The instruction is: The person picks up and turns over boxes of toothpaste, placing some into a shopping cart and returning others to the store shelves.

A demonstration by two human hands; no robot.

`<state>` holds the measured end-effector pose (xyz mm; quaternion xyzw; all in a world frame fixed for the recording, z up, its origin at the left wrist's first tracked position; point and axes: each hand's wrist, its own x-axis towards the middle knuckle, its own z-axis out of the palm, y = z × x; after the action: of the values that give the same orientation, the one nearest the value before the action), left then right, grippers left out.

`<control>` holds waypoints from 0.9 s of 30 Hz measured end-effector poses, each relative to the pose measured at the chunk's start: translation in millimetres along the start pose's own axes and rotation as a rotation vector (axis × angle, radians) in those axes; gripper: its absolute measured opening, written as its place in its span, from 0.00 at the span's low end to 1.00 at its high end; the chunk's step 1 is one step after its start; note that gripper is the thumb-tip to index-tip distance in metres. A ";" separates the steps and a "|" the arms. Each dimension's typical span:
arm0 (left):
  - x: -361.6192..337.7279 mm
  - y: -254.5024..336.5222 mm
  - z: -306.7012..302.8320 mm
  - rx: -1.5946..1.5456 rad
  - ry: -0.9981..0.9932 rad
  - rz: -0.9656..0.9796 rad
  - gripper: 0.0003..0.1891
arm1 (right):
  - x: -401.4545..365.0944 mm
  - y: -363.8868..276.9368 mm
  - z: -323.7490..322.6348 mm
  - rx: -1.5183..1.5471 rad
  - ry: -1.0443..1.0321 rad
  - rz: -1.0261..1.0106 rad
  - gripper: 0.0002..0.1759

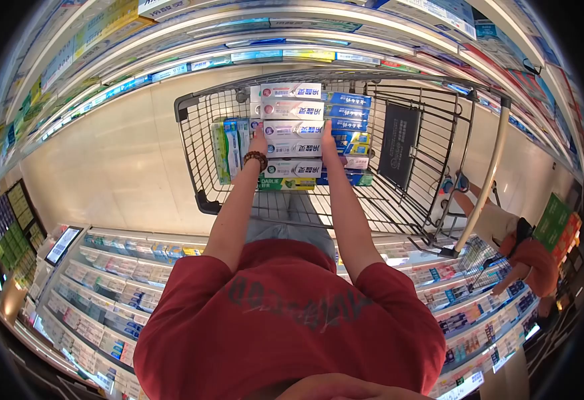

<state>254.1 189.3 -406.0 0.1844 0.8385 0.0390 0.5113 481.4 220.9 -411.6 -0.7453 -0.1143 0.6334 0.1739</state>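
Note:
Both my hands reach over a wire shopping cart. My left hand [259, 140], with a beaded bracelet at the wrist, grips the left end of a row of white toothpaste boxes [293, 130]. Pressed to the right end of the same boxes is my right hand [328, 141]. Several white boxes lie side by side in the row; whether all are gripped is hard to see. Blue toothpaste boxes [346, 112] lie to their right in the cart. Green and light boxes [232, 150] stand at the left, and a green Darlie box [288, 183] shows just below the white row.
The cart's wire rim [180, 127] surrounds the boxes, with its handle [488, 180] at the right. Lit shelves of boxed goods [285, 55] run along the far side. More shelves [115, 283] stand behind me. Another person in a red top [538, 263] is at the right.

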 end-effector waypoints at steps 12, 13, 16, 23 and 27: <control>3.0 -30.4 11.7 -0.289 -0.011 0.082 0.42 | 15.8 30.1 -30.5 0.121 -0.221 -0.010 0.47; -10.7 -29.8 4.8 -0.187 0.048 0.114 0.41 | 18.1 33.3 -37.4 0.093 -0.130 0.079 0.46; -38.3 -24.1 -9.4 0.067 0.107 0.077 0.45 | 60.9 83.7 -57.1 0.018 -0.112 0.094 0.48; -10.2 -36.6 3.8 0.109 -0.077 -0.043 0.54 | -4.6 63.6 -19.6 0.070 -0.207 -0.133 0.48; 1.6 -46.2 4.6 0.022 -0.064 -0.082 0.56 | -35.7 44.3 -23.3 0.339 -0.300 0.006 0.44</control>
<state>245.0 146.4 -421.3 0.1569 0.8288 0.0028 0.5371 496.0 163.8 -394.0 -0.6032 -0.0285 0.7478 0.2758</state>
